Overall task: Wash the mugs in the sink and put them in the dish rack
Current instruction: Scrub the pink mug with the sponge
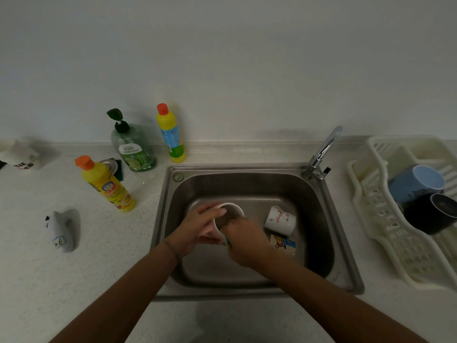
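Over the steel sink (319, 209) my left hand (195, 230) grips a pink mug (231, 209) with a white inside, tilted with its mouth facing up and away. My right hand (247, 240) presses a green sponge (226, 240) against the mug's rim and inside; most of the sponge is hidden by the fingers. Two more mugs lie on their sides in the sink at the right: a white one with pink flowers (280, 220) and a white one with a cartoon print (284, 243). In the white dish rack (385, 233) lie a light blue mug (418, 183) and a black mug (432, 214).
The tap (321, 154) stands at the sink's back right corner. On the counter to the left are a green soap pump bottle (133, 147), two yellow bottles (106, 183) (171, 132), a white object with a label (61, 231) and a white thing at the far left (22, 154).
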`<state>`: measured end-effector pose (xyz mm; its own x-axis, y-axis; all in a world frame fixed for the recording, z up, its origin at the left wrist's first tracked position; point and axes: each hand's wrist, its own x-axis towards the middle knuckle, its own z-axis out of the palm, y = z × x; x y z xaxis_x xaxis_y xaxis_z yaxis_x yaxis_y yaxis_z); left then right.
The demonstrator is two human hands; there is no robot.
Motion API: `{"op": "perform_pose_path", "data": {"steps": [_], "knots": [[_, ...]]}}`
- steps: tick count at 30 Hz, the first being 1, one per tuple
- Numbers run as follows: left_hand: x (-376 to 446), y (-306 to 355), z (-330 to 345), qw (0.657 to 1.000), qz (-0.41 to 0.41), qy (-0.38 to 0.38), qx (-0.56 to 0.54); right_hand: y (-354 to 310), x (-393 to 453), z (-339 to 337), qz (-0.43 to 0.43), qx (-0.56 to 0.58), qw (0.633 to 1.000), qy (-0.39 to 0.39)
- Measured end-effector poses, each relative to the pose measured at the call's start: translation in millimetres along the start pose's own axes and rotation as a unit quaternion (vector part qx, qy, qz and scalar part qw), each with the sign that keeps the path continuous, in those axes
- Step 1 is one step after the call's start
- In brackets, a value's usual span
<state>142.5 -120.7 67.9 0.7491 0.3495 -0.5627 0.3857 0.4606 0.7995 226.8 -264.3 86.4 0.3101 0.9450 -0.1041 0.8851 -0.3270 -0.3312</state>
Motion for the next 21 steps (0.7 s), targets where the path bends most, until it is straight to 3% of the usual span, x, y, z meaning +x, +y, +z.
{"op": "perform_pose_path", "data": {"steps": [3,7,10,13,15,17,18,21], "knots": [[-1,-12,2,0.992,0.024,0.025,-0.119,2,2,0,0.079,0.057,0.995,0.035],[-3,-31,32,0.985,0.077,0.075,-0.137,-7,14,5,0.174,0.107,0.977,0.067],[-1,-33,42,0.978,0.100,0.117,-0.145,-18,19,9,0.212,0.150,0.965,0.036],[4,-36,31,0.972,0.078,0.149,-0.163,-19,18,8,0.145,0.171,0.974,-0.043],[5,-38,22,0.976,0.044,0.166,-0.133,-12,13,4,0.055,0.057,0.992,-0.098],[5,-37,18,0.981,0.031,0.158,-0.106,-3,7,4,-0.035,-0.119,0.988,-0.090],[6,-37,17,0.981,0.037,0.157,-0.104,0,6,6,-0.047,-0.140,0.986,-0.078],[10,-35,24,0.978,0.057,0.167,-0.115,-13,9,12,0.053,0.014,0.997,-0.052]]}}
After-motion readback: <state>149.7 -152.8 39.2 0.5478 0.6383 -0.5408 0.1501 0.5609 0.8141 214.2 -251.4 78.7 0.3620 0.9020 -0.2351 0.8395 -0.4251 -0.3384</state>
